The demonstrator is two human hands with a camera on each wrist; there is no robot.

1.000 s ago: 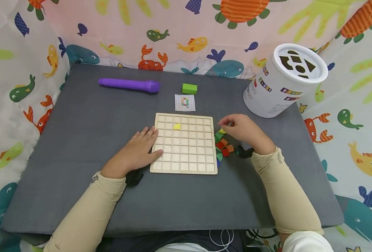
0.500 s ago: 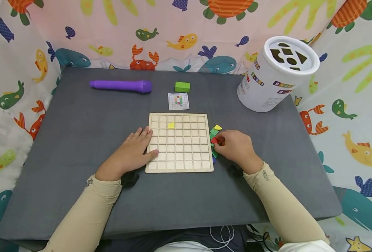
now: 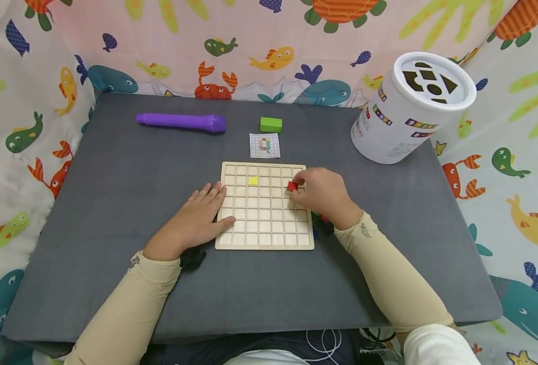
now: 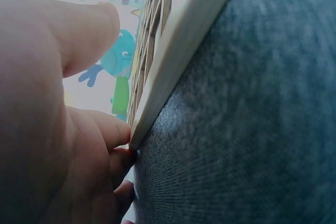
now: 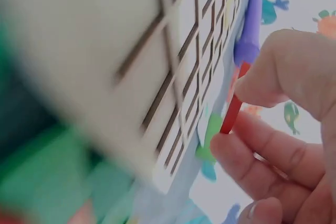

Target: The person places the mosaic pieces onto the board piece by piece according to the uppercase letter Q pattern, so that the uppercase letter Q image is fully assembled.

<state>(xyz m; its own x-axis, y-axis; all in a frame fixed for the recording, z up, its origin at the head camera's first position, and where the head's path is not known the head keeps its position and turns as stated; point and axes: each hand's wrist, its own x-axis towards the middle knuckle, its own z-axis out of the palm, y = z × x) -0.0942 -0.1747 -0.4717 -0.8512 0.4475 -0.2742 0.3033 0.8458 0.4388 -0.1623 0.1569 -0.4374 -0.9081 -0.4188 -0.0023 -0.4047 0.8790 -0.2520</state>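
Observation:
A wooden grid board [image 3: 264,218] lies flat on the grey table, with one yellow square tile [image 3: 253,181] in an upper cell. My left hand [image 3: 196,218] rests along the board's left edge, fingers straight, thumb over the rim; the left wrist view shows its fingertips touching that edge. Over the board's upper right part, my right hand [image 3: 325,195] pinches a red square tile [image 3: 292,186] between thumb and fingers. In the right wrist view this red tile [image 5: 232,111] is seen edge-on, held above the grid. Several coloured tiles [image 3: 316,218] lie right of the board, partly hidden by the right hand.
Above the board lie a small pattern card [image 3: 265,146] and a green block [image 3: 271,124]. A purple stick-shaped object [image 3: 181,122] lies at the back left. A white bucket [image 3: 406,116] with a shape-hole lid stands at the back right.
My right hand went down to the tile pile, took a red tile, and moved it left and up over the board. My left hand stayed at the board's left edge.

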